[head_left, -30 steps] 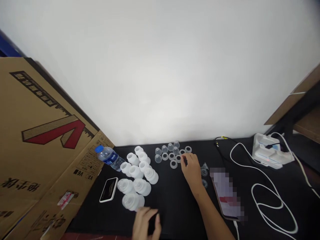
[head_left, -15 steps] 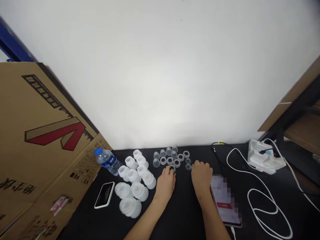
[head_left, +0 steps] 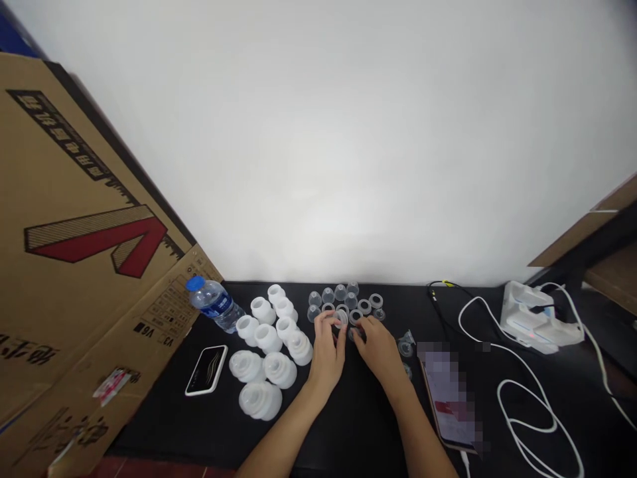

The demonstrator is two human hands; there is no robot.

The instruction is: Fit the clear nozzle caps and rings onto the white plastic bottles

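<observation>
Clear plastic cups (head_left: 328, 295) and flat rings (head_left: 364, 307) stand in a loose cluster on a black table (head_left: 164, 425), directly ahead of both hands. The left hand (head_left: 327, 352) is curled, its fingertips (head_left: 332, 320) pinching a small clear piece (head_left: 341, 317) at the near edge of the cluster. This piece lies closer to the left hand than to the right, and its round shape shows no long axis. The right hand (head_left: 379, 352) angles in from the right, fingers bunched and almost meeting the left fingertips; whether it grips anything is hidden. The hands are close together, not spread. To their left stand rows of white funnel-shaped pieces (head_left: 269, 338), then a water bottle with a blue cap (head_left: 215, 304) and a black phone (head_left: 206, 370). To the right lie a phone with a blurred screen (head_left: 448, 398), a white cable (head_left: 517, 411) and a white charger (head_left: 537, 318). A cardboard sheet (head_left: 84, 199) leans at far left.
</observation>
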